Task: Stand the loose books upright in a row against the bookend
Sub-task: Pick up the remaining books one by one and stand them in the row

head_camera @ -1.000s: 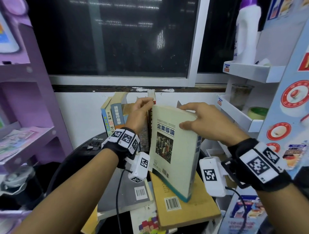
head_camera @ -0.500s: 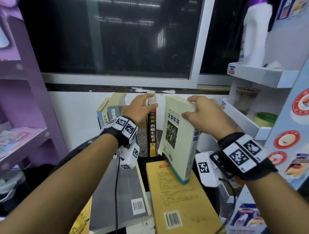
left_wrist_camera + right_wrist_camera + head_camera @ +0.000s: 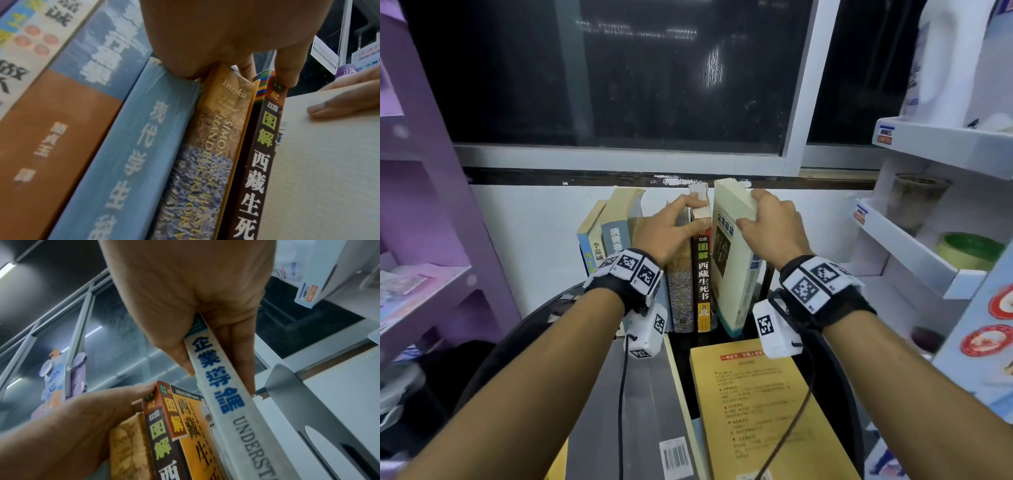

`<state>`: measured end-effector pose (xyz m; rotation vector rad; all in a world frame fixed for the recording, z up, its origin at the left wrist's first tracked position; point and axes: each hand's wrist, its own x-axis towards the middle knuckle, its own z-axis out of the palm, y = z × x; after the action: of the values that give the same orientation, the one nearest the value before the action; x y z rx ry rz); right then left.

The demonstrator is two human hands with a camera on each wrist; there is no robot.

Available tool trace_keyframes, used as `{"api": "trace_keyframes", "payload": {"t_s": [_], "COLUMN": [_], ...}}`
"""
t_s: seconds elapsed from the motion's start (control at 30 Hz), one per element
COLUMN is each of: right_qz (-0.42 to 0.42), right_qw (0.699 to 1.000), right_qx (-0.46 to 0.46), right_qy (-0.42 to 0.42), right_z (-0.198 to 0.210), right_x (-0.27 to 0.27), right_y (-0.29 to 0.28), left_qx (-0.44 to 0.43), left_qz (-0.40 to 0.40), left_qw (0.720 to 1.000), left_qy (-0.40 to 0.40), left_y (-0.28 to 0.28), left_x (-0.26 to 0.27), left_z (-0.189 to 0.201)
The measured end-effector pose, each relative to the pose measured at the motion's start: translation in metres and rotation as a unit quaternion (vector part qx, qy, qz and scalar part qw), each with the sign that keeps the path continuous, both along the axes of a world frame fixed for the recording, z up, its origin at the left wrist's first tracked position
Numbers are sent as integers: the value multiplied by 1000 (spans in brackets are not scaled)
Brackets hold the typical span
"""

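Right hand point(image 3: 770, 228) pinches the cream book point(image 3: 732, 260) upright at the row's right end; left hand point(image 3: 671, 233) clasps the book tops point(image 3: 269, 104). Only the right wrist view shows the grey bookend point(image 3: 292, 402) just beyond.

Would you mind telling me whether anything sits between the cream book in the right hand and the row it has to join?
Nothing visible does. The right hand holds the cream book upright beside the dark-spined book, with only a narrow gap between them, while the left hand steadies the row.
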<state>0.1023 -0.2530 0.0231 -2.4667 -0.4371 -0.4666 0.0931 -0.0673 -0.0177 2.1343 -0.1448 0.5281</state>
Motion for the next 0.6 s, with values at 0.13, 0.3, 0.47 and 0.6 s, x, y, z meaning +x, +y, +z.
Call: {"api": "trace_keyframes", "payload": {"t_s": [0.13,0.3,0.47,0.6], "right_qz": [-8,-4,9,46], "right_qw": [1000,1000,1000,999], "right_qx": [-4,-4,-12,-6], "right_qy": [-9,-14,-6,2], "right_z": [-12,-25,-30,-27], "right_x": [15,28,30,32], "right_y": [11,21,32,33], "left_qx": [-15,-22,4,24], "left_qz": [-28,-48,-40,-28], "left_qw": [999,998,999,999], "left_qy": [-12,-25,-31,-34], "left_y": [2,5,4,7], "left_x": [3,7,10,11], "left_z": [-3,-7,-9,-10]}}
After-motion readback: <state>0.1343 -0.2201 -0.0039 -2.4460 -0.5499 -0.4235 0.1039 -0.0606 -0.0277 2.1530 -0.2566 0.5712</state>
